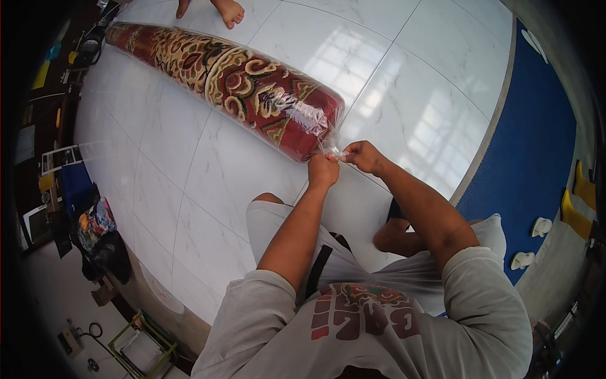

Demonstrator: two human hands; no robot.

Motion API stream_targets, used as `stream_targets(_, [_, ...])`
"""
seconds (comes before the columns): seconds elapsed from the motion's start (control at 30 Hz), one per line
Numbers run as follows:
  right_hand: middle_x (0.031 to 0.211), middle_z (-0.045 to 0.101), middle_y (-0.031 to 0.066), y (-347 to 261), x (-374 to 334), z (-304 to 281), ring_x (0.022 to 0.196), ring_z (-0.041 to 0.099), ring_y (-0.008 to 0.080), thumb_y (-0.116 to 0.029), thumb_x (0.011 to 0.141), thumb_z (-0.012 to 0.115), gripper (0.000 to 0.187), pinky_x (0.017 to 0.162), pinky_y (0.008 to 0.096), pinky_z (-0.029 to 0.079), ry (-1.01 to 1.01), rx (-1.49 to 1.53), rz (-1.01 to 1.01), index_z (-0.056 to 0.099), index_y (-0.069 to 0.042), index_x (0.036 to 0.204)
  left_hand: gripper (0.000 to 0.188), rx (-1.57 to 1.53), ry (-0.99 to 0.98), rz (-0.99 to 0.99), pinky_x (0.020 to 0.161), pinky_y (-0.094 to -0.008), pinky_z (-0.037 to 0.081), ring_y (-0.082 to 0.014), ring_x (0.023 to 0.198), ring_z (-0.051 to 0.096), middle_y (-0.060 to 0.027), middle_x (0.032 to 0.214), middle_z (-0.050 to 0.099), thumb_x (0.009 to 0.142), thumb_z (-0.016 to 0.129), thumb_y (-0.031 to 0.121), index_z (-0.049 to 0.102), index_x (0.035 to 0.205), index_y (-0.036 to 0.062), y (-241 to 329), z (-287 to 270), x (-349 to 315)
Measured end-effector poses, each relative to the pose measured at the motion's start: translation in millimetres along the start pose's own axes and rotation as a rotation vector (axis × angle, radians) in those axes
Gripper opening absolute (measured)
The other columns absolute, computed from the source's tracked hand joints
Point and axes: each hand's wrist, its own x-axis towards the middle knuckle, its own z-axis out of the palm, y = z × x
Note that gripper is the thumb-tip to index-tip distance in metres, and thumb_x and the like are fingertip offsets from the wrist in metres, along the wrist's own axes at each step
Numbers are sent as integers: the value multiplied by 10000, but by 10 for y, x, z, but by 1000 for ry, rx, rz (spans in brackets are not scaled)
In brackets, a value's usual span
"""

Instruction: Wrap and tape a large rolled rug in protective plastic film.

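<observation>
A rolled carpet (pixel 233 85), red with cream and green floral patterns, lies on the tiled floor inside clear plastic wrap (pixel 309 117). It stretches from the far left to just in front of me. At the near end the plastic is gathered into a twisted bunch. My left hand (pixel 324 170) is closed around this bunch, close to the roll's end. Beside it, my right hand (pixel 362 158) pinches the gathered plastic between thumb and fingers. The two hands nearly touch. What lies inside the left fist is hidden.
Another person's bare feet (pixel 228 12) stand beyond the roll. A blue mat (pixel 521 139) runs along the right, with white slippers (pixel 541 227) and yellow boots (pixel 576 215) by it. Bags and clothes (pixel 96 224) are piled at the left wall. White marbled tiles (pixel 158 158) surround the roll.
</observation>
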Motion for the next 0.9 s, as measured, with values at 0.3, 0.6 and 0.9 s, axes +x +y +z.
stream_targets(0.3, [756, 654, 59, -42, 263, 142, 655, 570, 130, -147, 869, 666, 169, 627, 283, 465, 201, 393, 120, 677, 21, 876, 316, 431, -37, 1, 896, -444, 492, -419, 999, 636, -298, 1032, 652, 854, 489, 174, 667, 988, -49, 353, -274, -226])
stream_targets(0.6, [759, 597, 35, 132, 678, 539, 669, 524, 144, -303, 865, 693, 260, 572, 320, 425, 494, 897, 347, 644, -47, 854, 348, 297, -198, 89, 824, -448, 531, -372, 960, 661, -234, 1023, 680, 892, 418, 175, 650, 1057, -25, -321, -327, -182])
stream_targets(0.9, [721, 525, -14, -155, 369, 536, 590, 452, 93, -290, 957, 615, 216, 449, 207, 348, 271, 1239, 396, 593, -104, 848, 273, -350, -98, -176, 658, -368, 484, -202, 732, 584, -106, 814, 643, 939, 438, 148, 655, 928, -18, 225, -163, -177])
